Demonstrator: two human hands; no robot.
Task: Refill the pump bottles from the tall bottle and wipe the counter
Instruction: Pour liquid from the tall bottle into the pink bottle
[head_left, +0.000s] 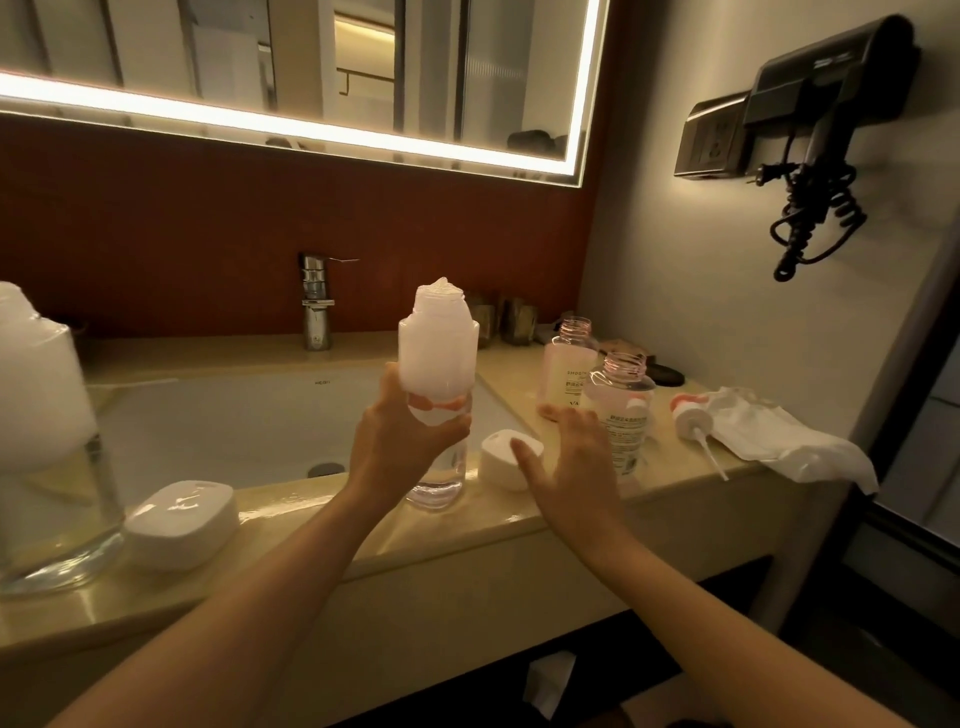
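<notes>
Tall bottle (438, 358): held upright over the counter (509, 512) front edge, beside the sink (218, 426); mouth up, long axis vertical, white content heaped at the open mouth.
Left hand (400, 441): fingers closed around the bottle's lower part.
Right hand (566, 462): fingers spread, holding nothing, hovering near the white cap (501, 460) and the front pump bottle (621, 410).
Pump bottles: two, open, upright, right of sink.
Advice: steady the pump bottle first, then tilt slowly, mouth to mouth.

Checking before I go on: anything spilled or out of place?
Yes. A pump head lies on its side beside a crumpled cloth overhanging the counter edge. Two pump bottles stand uncapped. No clear spill.
</notes>
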